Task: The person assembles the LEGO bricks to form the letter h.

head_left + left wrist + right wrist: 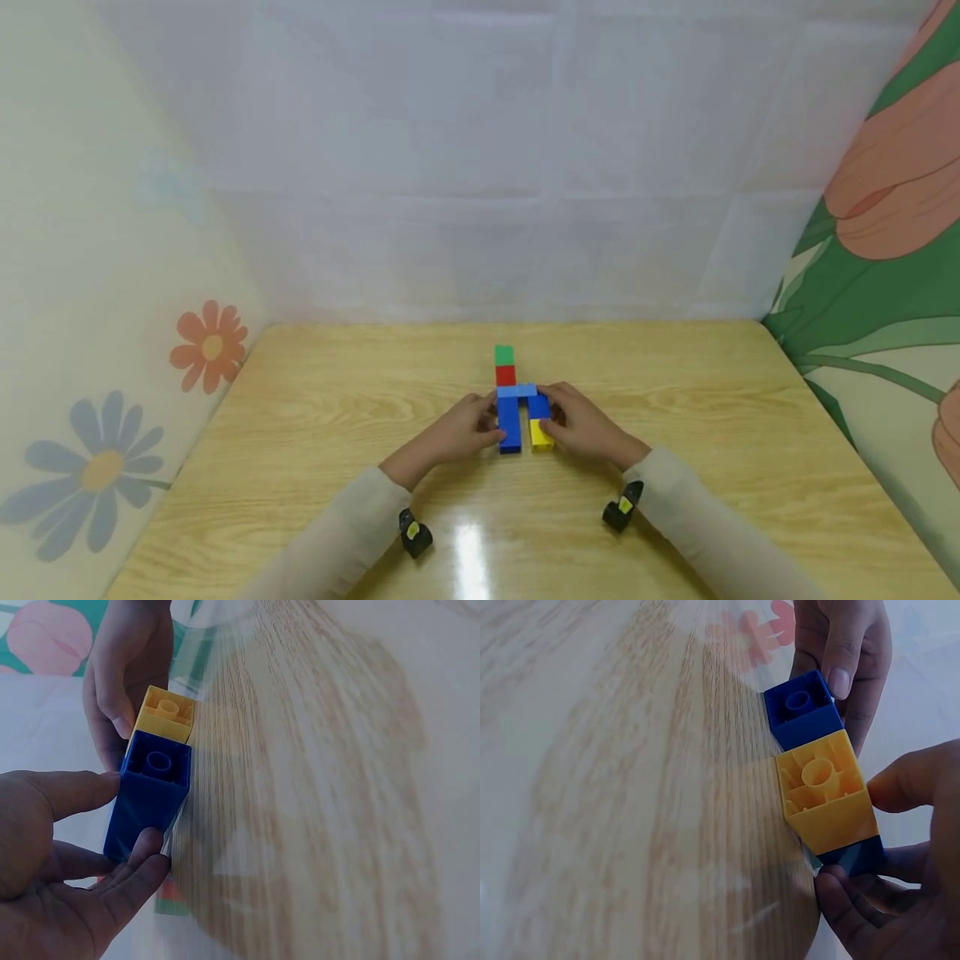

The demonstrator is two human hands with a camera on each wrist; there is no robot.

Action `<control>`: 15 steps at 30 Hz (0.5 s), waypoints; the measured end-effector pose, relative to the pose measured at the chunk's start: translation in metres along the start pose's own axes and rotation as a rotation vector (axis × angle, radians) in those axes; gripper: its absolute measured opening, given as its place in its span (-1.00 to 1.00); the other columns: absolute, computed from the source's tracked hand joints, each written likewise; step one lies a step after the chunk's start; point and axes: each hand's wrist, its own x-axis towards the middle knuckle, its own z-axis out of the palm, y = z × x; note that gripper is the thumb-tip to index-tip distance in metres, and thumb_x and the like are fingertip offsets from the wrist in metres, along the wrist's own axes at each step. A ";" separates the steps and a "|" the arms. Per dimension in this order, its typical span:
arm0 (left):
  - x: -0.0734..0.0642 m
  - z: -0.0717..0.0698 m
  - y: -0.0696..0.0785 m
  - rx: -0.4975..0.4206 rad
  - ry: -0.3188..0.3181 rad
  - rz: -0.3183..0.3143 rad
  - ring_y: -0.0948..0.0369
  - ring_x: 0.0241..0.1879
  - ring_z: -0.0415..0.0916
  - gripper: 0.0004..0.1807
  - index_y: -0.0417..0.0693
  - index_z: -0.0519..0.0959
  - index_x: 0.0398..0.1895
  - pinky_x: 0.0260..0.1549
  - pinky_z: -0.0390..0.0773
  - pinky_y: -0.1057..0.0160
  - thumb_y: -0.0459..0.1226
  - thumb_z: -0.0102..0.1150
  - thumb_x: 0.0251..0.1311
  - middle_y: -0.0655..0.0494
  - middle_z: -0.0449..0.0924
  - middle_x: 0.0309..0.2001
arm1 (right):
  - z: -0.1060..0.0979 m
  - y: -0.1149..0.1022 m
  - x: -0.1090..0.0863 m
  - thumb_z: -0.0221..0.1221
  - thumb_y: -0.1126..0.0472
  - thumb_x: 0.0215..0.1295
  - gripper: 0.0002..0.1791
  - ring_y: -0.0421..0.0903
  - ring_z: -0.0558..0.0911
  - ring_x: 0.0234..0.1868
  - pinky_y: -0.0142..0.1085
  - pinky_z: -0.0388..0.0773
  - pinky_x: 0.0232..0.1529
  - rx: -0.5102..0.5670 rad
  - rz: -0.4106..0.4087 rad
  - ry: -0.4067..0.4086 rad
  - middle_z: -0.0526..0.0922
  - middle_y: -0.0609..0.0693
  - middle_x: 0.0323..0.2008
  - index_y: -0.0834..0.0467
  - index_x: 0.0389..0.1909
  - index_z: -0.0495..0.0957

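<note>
A joined shape of toy building bricks lies on the wooden table, with a green brick at its far end and a red brick below it. Crosswise under the red runs a light blue brick, from which two legs point towards me. My left hand grips the left leg, a dark blue brick, between thumb and fingers. With my right hand I hold the other leg, a blue brick ending in a yellow brick. Both wrist views show the hollow undersides of the leg ends.
The wooden table meets a white cloth backdrop at its far edge. Flower-printed panels stand along the left and right sides. Each wrist wears a small black camera.
</note>
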 end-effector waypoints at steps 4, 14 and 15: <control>0.000 0.001 -0.002 -0.004 -0.006 0.014 0.13 -0.06 0.50 -0.23 -0.41 0.08 0.44 -0.02 0.56 0.12 -0.21 0.19 0.34 -0.14 0.42 0.03 | 0.002 0.002 0.000 0.13 0.20 0.38 -0.39 -0.16 0.46 -0.13 -0.22 0.51 -0.09 0.003 0.011 -0.006 0.44 0.05 0.07 0.24 0.40 0.24; 0.002 0.001 -0.007 -0.033 -0.042 0.088 0.15 -0.12 0.56 -0.28 -0.40 0.13 0.42 -0.07 0.59 0.15 -0.25 0.18 0.34 -0.10 0.56 -0.02 | 0.006 0.006 0.000 0.13 0.19 0.39 -0.41 -0.14 0.46 -0.11 -0.21 0.52 -0.06 0.008 0.015 -0.020 0.45 0.06 0.08 0.25 0.38 0.27; 0.002 0.002 -0.008 -0.033 -0.044 0.092 0.16 -0.12 0.56 -0.29 -0.41 0.14 0.42 -0.07 0.59 0.15 -0.25 0.18 0.34 -0.09 0.57 -0.03 | 0.007 0.007 0.000 0.12 0.18 0.39 -0.41 -0.14 0.46 -0.11 -0.22 0.52 -0.06 0.007 0.017 -0.023 0.45 0.06 0.08 0.25 0.38 0.27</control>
